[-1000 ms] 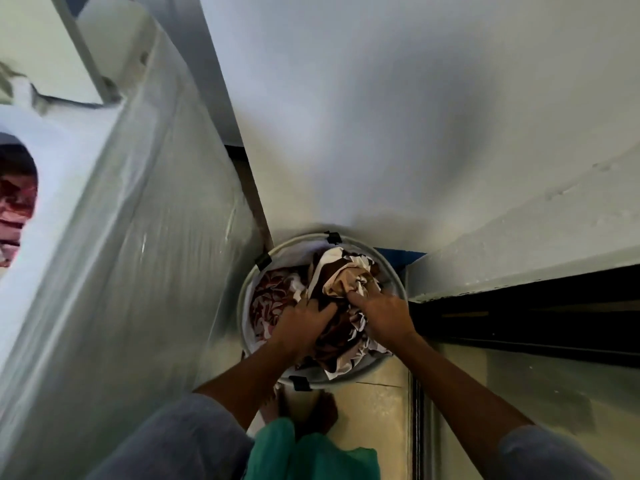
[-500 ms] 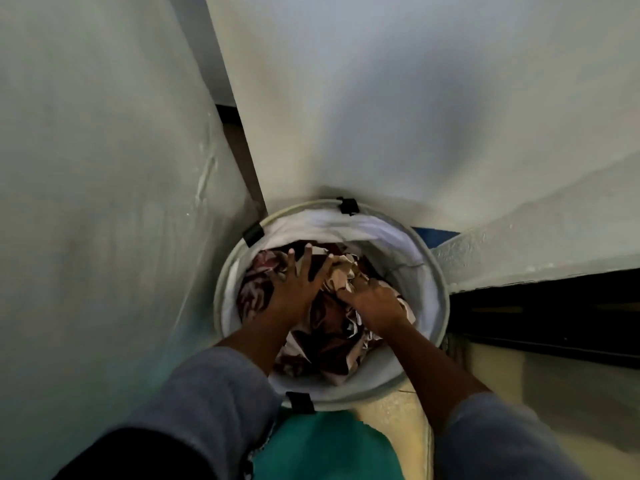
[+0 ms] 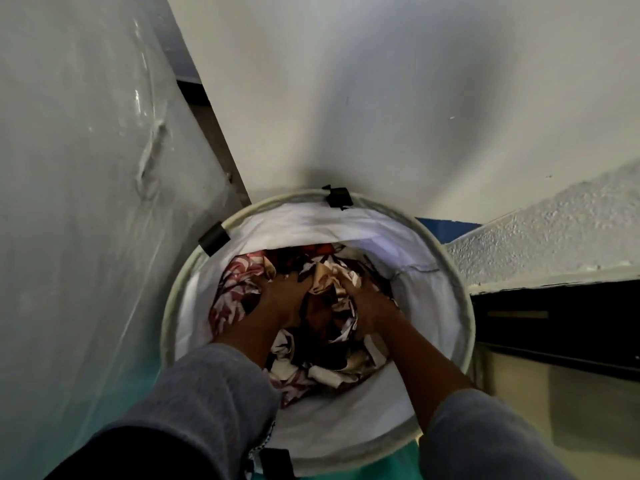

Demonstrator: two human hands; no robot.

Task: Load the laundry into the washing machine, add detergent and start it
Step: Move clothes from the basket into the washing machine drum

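1. Plainly, on my head feed, the crumpled red, brown and cream patterned laundry (image 3: pixel 239 282) lies deep inside the round white fabric hamper with black rim clips (image 3: pixel 433 306).
2. I see the left hand (image 3: pixel 280 299) dug into the pile, fingers curled into cloth.
3. The right hand (image 3: pixel 367 299) clutches a cream fold just beside it.
4. Grey sleeves (image 3: pixel 207 393) cover both forearms.

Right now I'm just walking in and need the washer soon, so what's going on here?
A person is reaching down into a round white laundry hamper, both hands among the patterned clothes. The left hand and right hand have their fingers dug into the crumpled fabric, gripping a bundle. The clothes lie low in the hamper; nothing is lifted out yet.
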